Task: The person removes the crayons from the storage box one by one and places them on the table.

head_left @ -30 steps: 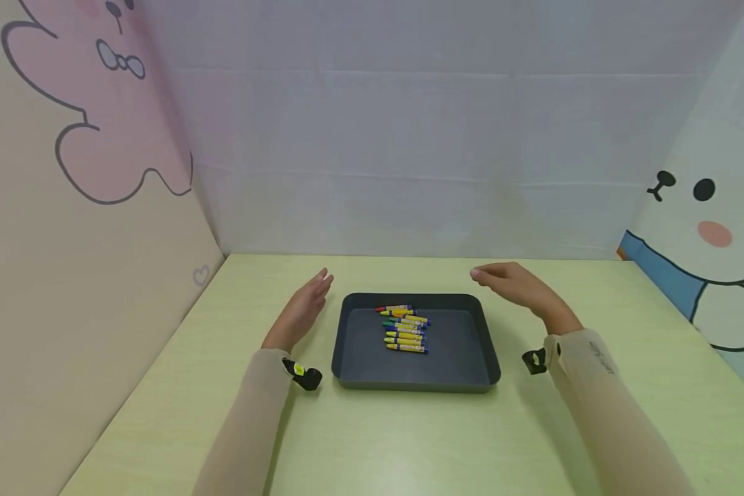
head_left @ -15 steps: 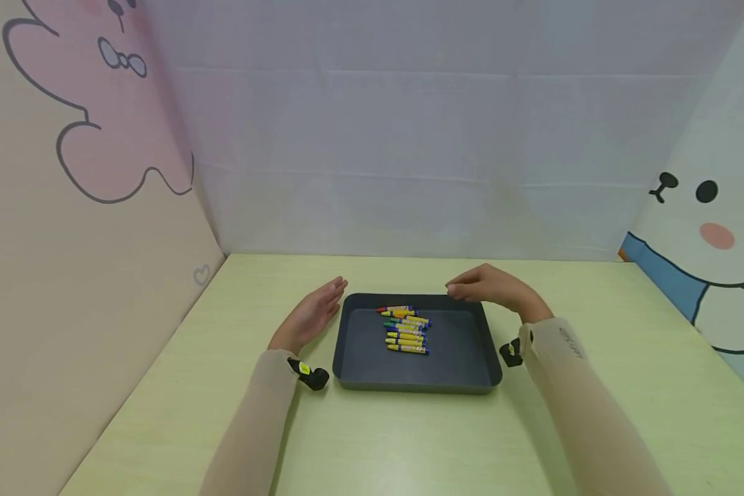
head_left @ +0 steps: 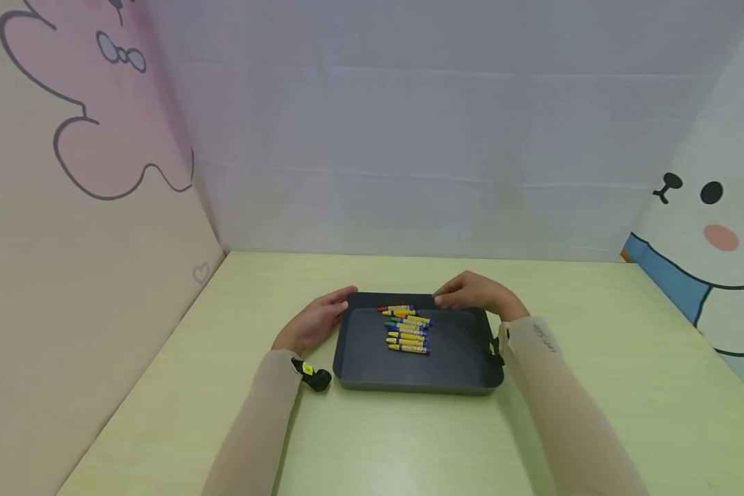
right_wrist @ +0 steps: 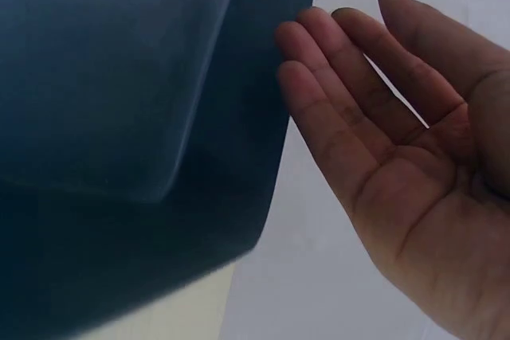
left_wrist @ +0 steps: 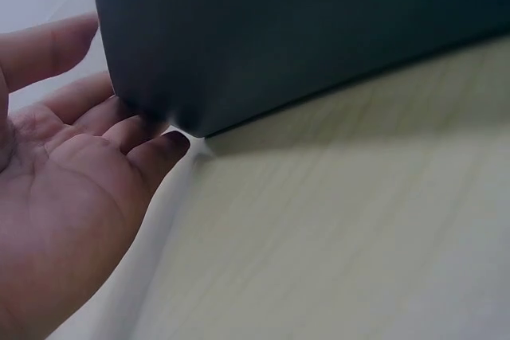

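Observation:
A dark grey rectangular tray (head_left: 455,362) lies on the table, with several yellow-wrapped crayons (head_left: 408,349) grouped near its middle. My left hand (head_left: 313,322) is at the tray's far left corner. In the left wrist view, that hand's fingers (left_wrist: 159,153) reach the outside of the tray wall, and its thumb is close to the edge. At the far rim, right of the crayons, is my right hand (head_left: 480,295). The right wrist view has its fingers (right_wrist: 331,117) loosely extended at the rim, the thumb held apart from them; contact there is hard to tell.
The pale wooden table (head_left: 372,441) extends around the tray on every side. A white sheet (head_left: 372,138) hangs behind it. Panels with cartoon animals stand at left and right.
Both hands have moved inward to the tray, the right one farther, leftward and slightly down to the far rim. The tray and crayons stay in place.

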Demonstrator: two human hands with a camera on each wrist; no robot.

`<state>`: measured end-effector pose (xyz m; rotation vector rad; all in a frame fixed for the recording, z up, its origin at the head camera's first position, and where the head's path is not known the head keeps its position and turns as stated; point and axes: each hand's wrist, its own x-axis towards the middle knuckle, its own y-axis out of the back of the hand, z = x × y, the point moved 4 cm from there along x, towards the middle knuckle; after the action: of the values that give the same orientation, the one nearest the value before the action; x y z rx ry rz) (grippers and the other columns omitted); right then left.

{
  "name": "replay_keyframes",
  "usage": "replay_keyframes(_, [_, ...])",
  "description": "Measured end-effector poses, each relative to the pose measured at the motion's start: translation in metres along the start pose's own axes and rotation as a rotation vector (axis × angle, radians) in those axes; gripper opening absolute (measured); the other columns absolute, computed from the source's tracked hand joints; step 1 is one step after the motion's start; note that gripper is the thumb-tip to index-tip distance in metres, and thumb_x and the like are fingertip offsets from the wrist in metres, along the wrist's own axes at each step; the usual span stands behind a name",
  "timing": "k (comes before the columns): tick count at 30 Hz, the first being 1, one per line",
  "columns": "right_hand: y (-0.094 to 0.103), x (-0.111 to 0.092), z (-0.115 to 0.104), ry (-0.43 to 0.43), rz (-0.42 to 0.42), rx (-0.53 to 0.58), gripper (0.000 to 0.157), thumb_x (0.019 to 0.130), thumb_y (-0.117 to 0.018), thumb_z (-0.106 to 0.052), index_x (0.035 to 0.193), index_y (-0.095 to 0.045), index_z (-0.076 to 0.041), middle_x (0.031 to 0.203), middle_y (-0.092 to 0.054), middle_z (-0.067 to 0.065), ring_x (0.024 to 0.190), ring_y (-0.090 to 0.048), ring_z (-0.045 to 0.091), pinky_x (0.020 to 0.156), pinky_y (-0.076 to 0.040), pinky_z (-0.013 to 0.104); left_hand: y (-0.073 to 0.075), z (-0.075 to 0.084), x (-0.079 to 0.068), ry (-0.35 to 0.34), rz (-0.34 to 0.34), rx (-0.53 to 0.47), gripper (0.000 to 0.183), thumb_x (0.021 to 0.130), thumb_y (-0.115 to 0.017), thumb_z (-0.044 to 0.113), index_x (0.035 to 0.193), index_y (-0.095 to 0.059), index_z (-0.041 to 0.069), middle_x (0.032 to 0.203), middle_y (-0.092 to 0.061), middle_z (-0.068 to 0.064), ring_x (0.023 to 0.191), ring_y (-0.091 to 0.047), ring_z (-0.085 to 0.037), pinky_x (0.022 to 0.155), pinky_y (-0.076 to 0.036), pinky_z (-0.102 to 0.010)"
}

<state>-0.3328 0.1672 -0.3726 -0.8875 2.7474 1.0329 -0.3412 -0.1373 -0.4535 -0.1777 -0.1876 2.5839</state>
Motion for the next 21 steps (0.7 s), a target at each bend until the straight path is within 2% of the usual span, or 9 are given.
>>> replay_keyframes(7, [-0.009,0.007,-0.001,-0.006,-0.013,-0.038,0.04,0.097,-0.056,-0.017,0.131,-0.057,0.004,0.132,-0.057,0.022,0.118,-0.059,0.035,0.1,-0.047,0.046,-0.002,0.0,-0.002,0.05,-0.007,0.036,0.058,0.1,-0.035,-0.004,0.154,-0.022,0.011,0.164,0.0,-0.003,0.15,0.003,-0.022,0.121,-0.006,-0.041])
replay_keyframes(21, [-0.025,0.023,0.0,0.012,-0.035,-0.23,0.032,0.095,-0.06,-0.016,0.123,-0.065,0.0,0.123,-0.065,0.017,0.111,-0.063,0.031,0.095,-0.05,0.044,-0.002,0.001,-0.003,0.052,-0.036,0.063,0.06,0.099,-0.033,-0.005,0.155,-0.018,0.011,0.163,0.004,-0.002,0.148,0.012,-0.022,0.121,-0.003,-0.043])
